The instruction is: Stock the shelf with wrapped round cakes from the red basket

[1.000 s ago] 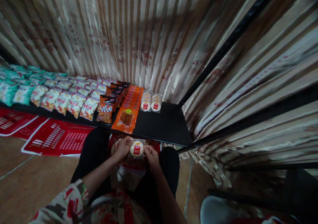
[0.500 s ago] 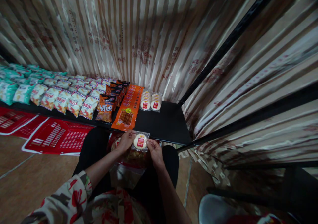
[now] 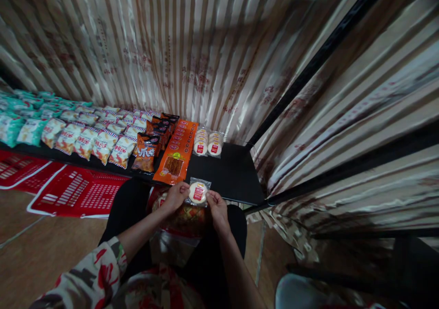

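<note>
Between my two hands is a round white cracker packet (image 3: 198, 193) in clear wrapping with a red label. My left hand (image 3: 177, 196) pinches its left edge, and my right hand (image 3: 217, 208) pinches the right edge. The packet is over the front edge of the black shelf (image 3: 226, 174). Below it, between my knees, rests a large bag of snacks (image 3: 187, 220), partly covered by my hands. Farther back on the shelf, two short rows of the same cracker packets (image 3: 207, 143) lie overlapping, beside a flat orange snack packet (image 3: 176, 151).
Orange-brown snack bags (image 3: 146, 153), white snack bags (image 3: 98, 142) and teal snack bags (image 3: 32, 130) fill the shelf leftward. Red baskets (image 3: 78, 190) are on the tiled floor under it. A striped curtain (image 3: 192, 48) hangs behind, and a black metal post (image 3: 291, 103) slants at the right.
Both hands have shifted slightly to the right with the cracker packet between them. The packet is now tilted a little differently. Items on the shelf stay where they were.
</note>
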Available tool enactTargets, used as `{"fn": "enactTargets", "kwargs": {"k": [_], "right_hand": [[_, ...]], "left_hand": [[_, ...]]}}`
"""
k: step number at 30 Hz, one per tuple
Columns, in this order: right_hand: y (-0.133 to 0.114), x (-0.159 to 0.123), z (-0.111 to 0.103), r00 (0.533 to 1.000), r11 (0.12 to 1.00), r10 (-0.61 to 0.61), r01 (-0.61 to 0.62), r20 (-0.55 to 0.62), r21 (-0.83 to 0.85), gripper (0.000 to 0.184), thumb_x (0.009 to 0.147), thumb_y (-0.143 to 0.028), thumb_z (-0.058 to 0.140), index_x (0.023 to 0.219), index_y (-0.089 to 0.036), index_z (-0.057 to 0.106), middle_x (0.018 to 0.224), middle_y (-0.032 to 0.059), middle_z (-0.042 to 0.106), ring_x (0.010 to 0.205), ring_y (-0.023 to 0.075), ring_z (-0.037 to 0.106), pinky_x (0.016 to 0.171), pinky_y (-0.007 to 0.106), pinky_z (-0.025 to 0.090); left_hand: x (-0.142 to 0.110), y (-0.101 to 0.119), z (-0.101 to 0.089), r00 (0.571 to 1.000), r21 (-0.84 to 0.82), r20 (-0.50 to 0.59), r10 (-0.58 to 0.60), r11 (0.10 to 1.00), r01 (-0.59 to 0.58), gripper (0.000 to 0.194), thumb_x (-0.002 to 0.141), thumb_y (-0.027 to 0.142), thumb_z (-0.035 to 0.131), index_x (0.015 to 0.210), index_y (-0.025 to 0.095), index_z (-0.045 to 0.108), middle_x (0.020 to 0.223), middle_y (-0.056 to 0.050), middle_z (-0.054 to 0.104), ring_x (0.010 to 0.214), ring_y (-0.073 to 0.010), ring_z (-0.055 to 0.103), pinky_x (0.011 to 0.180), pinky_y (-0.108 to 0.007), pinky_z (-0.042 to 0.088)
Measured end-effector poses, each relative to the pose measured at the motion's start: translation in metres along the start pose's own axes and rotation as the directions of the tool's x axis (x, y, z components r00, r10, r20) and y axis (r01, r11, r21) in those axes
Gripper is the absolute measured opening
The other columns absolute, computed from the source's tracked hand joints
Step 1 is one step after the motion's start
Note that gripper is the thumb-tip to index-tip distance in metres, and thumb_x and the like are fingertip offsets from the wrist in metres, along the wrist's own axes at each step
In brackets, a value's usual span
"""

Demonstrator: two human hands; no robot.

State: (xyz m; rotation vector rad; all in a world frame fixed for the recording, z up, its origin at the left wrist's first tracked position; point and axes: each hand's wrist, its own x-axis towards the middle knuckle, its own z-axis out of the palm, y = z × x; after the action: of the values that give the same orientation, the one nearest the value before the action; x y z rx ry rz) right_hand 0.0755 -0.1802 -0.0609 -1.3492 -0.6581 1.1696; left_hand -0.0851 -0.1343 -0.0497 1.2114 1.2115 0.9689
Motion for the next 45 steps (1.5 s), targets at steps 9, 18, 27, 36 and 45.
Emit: {"fn": "enactTargets", "kwargs": {"k": [9, 18, 27, 36, 45], "right_hand": [[-0.015, 0.008, 0.004, 0.999, 0.999, -0.036, 0.036, 0.012, -0.021, 0.040, 0.057, -0.042, 0.074, 0.088, -0.018, 0.064, 0.081, 0.0047, 0.069, 0.073, 0.0179, 0.063, 0.069, 0.030, 0.051], [-0.017, 0.032, 0.006, 0.993, 0.979, -0.118, 0.115, -0.010, -0.168, 0.039, 0.062, -0.045, 0.068, 0.090, -0.018, 0.065, 0.078, 0.0032, 0.068, 0.068, 0.0157, 0.061, 0.066, 0.027, 0.049], [-0.027, 0.053, 0.010, 0.990, 0.952, -0.141, 0.135, -0.002, -0.275, 0.034, 0.061, -0.042, 0.067, 0.085, -0.018, 0.066, 0.073, 0.0021, 0.067, 0.067, 0.0157, 0.060, 0.065, 0.027, 0.048], [-0.038, 0.072, 0.020, 0.980, 0.925, -0.197, 0.179, -0.020, -0.335, 0.028, 0.059, -0.039, 0.063, 0.079, -0.020, 0.065, 0.071, 0.0010, 0.065, 0.064, 0.0153, 0.057, 0.063, 0.027, 0.045], [-0.039, 0.094, 0.025, 0.967, 0.874, -0.252, 0.216, -0.025, -0.435, 0.022, 0.062, -0.037, 0.062, 0.078, -0.021, 0.065, 0.071, 0.0003, 0.065, 0.063, 0.0152, 0.058, 0.066, 0.028, 0.046]], "left_hand": [[0.012, 0.017, 0.006, 0.998, 0.072, -0.027, 0.051, 0.996, -0.049, 0.006, 0.067, 0.014, 0.053, 0.073, 0.016, 0.056, 0.062, 0.003, 0.055, 0.059, -0.0095, 0.052, 0.057, -0.020, 0.042], [0.026, 0.036, 0.010, 0.996, 0.180, -0.045, 0.073, 0.982, -0.064, 0.009, 0.068, 0.010, 0.052, 0.072, 0.016, 0.057, 0.065, 0.002, 0.057, 0.062, -0.0106, 0.053, 0.062, -0.021, 0.043], [0.040, 0.047, 0.011, 0.996, 0.297, -0.081, 0.045, 0.955, -0.019, 0.019, 0.071, 0.005, 0.048, 0.077, 0.016, 0.062, 0.071, 0.000, 0.063, 0.068, -0.0126, 0.056, 0.065, -0.022, 0.042], [0.051, 0.054, 0.019, 0.998, 0.270, -0.067, 0.019, 0.963, 0.000, 0.028, 0.071, 0.001, 0.048, 0.089, 0.014, 0.064, 0.084, -0.005, 0.067, 0.076, -0.0150, 0.061, 0.072, -0.024, 0.045], [0.059, 0.061, 0.023, 0.997, 0.288, -0.053, 0.057, 0.957, -0.039, 0.029, 0.071, 0.001, 0.048, 0.091, 0.014, 0.065, 0.087, -0.006, 0.068, 0.079, -0.0168, 0.061, 0.073, -0.025, 0.045]]}}
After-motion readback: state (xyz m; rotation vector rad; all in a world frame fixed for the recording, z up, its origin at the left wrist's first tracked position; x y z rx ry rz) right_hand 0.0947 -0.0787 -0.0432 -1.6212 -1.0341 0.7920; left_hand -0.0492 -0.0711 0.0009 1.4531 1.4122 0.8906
